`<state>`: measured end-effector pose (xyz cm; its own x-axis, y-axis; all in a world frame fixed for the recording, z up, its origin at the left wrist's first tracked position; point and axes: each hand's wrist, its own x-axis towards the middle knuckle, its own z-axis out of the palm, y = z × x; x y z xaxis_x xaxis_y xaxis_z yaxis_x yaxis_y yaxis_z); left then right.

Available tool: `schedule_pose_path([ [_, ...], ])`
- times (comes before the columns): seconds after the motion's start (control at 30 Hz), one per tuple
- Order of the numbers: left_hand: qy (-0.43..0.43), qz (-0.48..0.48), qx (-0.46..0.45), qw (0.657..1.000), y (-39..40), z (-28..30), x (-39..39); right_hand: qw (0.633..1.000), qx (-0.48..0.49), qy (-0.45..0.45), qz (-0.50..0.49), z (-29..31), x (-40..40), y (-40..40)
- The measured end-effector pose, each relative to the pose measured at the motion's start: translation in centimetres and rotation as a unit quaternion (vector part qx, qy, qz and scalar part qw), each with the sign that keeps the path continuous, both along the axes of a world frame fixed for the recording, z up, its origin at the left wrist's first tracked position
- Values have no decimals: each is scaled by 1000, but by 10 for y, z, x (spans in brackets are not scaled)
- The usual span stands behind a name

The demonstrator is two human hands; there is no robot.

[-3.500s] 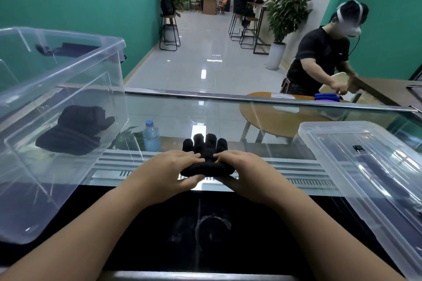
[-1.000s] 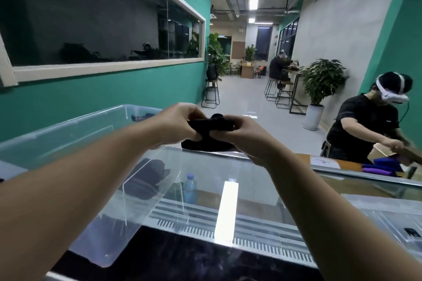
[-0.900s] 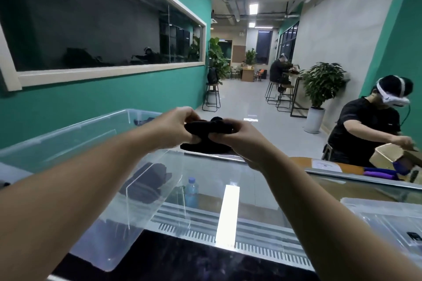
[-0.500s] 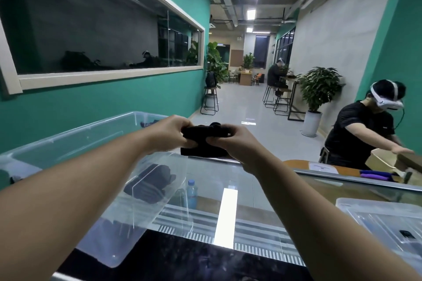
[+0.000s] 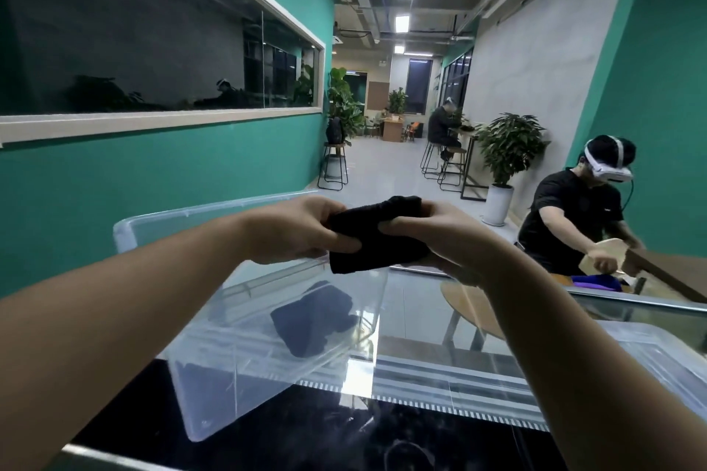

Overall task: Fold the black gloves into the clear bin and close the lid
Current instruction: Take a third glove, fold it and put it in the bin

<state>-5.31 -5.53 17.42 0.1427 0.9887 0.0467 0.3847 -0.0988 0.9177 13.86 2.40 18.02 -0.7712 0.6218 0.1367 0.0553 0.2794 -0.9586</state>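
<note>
Gripping hands (image 5: 377, 237), folded glove (image 5: 377, 239) above bin rim (image 5: 214, 211).

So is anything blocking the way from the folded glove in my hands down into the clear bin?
Nothing visible does. Both hands hold the folded glove above the clear bin, whose top is open; its lid lies off to the right.

Single head-worn wide-angle cam, facing fwd and slightly down; hands (image 5: 367, 237) close, bin (image 5: 229, 336) and tabletop (image 5: 344, 428) below, corridor beyond.
</note>
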Motion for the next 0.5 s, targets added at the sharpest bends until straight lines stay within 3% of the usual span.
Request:
schedule_pose_path([
  [0.13, -70, -64, -38, 995, 0, -1, 5, 999, -32, -28, 29, 4, 9, 0],
  [0.27, -96, -68, -43, 992, 1, 11, -2, 999, -46, -9, 14, 10, 5, 0],
  [0.4, -64, -32, -33, 997, 5, 30, -19, 999, -43, 10, -20, 16, -17, 0],
  [0.5, 13, 5, -35, 999, 11, 40, -36, 999, -15, -24, -38, 19, -42, 0],
])
